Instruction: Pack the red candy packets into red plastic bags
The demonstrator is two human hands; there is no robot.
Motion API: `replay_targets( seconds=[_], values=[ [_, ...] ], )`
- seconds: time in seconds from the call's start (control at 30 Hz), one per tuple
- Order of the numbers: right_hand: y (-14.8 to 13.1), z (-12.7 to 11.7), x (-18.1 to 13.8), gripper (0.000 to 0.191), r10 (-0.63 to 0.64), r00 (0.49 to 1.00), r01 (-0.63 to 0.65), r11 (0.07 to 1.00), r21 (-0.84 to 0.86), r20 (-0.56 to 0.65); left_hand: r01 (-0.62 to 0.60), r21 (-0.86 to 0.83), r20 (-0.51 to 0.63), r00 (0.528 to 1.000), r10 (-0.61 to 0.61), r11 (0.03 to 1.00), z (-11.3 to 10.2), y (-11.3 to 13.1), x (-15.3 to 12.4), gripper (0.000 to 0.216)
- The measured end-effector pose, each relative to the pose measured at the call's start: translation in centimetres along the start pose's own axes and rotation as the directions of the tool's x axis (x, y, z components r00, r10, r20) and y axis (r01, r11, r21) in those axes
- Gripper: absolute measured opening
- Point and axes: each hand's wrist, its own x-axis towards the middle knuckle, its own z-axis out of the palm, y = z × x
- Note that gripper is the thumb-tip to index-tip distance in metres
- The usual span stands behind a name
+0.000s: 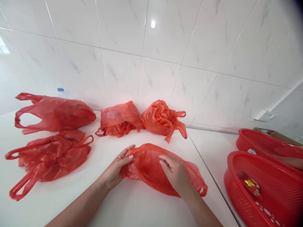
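Observation:
A thin red plastic bag [151, 167] lies on its side in front of me, its mouth spread wide. My left hand [118, 167] pinches the bag's left edge between thumb and fingers. Over the bag's mouth is my right hand [176, 173], its fingers curled in and the thumb close to the forefinger. Whatever it may hold is hidden by the hand. The right end of the bag, with a small hole by the handle, rests on the white tabletop [127, 205].
Two filled red bags, one middle [120, 119] and one right [158, 118], sit against the tiled wall. At left are a bulging bag [63, 113] and a crumpled bag [61, 154]. Red plastic baskets [236, 189] stand right, a yellow-marked packet [251, 184] inside one; another person's arm [290, 161] reaches in.

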Motion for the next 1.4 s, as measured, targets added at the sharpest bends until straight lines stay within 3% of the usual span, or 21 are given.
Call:
replay_targets(
  seconds=[0.1, 0.23, 0.37, 0.47, 0.67, 0.77, 0.83, 0.93, 1.03, 1.17, 1.3, 1.4],
  values=[
    [0.7, -1.1, 0.2, 0.034, 0.08, 0.995, -0.08, 0.997, 0.011, -0.054, -0.022, -0.009, 0.013, 1.0, 0.022, 1.0, -0.4, -0.1, 0.3, 0.046],
    [2.8, -1.3, 1.4, 0.045, 0.287, 0.956, -0.293, 0.946, -0.141, -0.058, 0.011, 0.01, 0.039, 0.999, -0.011, 1.0, -0.7, -0.3, 0.7, 0.02],
    [4.1, -0.9, 2.5, 0.035, 0.406, 0.914, -0.403, 0.892, -0.205, -0.029, 0.126, 0.062, 0.02, 0.992, -0.128, 0.99, -0.4, -0.6, 0.4, 0.02],
    [4.2, -1.0, 2.7, 0.034, 0.422, 0.906, -0.419, 0.876, -0.24, -0.039, 0.16, 0.095, 0.025, 0.986, -0.163, 0.983, -0.1, -0.8, 0.0, 0.024],
    [3.2, -2.4, 1.6, 0.032, 0.419, 0.906, -0.396, 0.889, -0.232, 0.059, 0.071, 0.116, -0.007, 0.998, -0.07, 0.991, -0.2, -0.5, -0.1, 0.039],
    [1.7, -3.0, 0.7, 0.027, 0.348, 0.928, -0.322, 0.929, -0.181, 0.135, -0.025, 0.182, 0.057, 0.998, 0.015, 0.983, 0.1, -0.2, -0.2, 0.044],
    [0.8, -3.1, 0.5, 0.029, 0.283, 0.952, -0.265, 0.953, -0.145, 0.12, -0.049, 0.205, 0.068, 0.997, 0.036, 0.977, 0.4, -0.1, -0.4, 0.046],
    [0.4, -3.0, 1.1, 0.043, 0.252, 0.968, -0.248, 0.952, -0.181, 0.0, 0.004, 0.215, 0.071, 0.997, -0.019, 0.977, 0.6, -0.3, -0.4, 0.037],
    [1.2, -2.8, 2.4, 0.051, 0.302, 0.953, -0.3, 0.925, -0.232, -0.028, 0.083, 0.205, 0.049, 0.994, -0.095, 0.975, 0.4, -0.8, -0.3, 0.031],
    [1.0, -3.3, 2.4, 0.052, 0.314, 0.949, -0.315, 0.946, -0.081, -0.026, 0.145, 0.115, 0.013, 0.989, -0.148, 0.983, 0.0, -1.2, 0.0, 0.032],
    [-1.6, -5.7, -0.5, 0.052, 0.261, 0.964, -0.256, 0.962, 0.094, -0.047, 0.162, 0.018, -0.151, 0.976, -0.157, 0.987, 0.1, -1.0, 0.2, 0.027],
    [-2.5, -9.9, -2.8, 0.04, 0.339, 0.931, -0.332, 0.94, 0.074, -0.132, 0.174, 0.007, -0.23, 0.959, -0.168, 0.985, 0.0, -0.8, 0.3, 0.027]
  ],
)
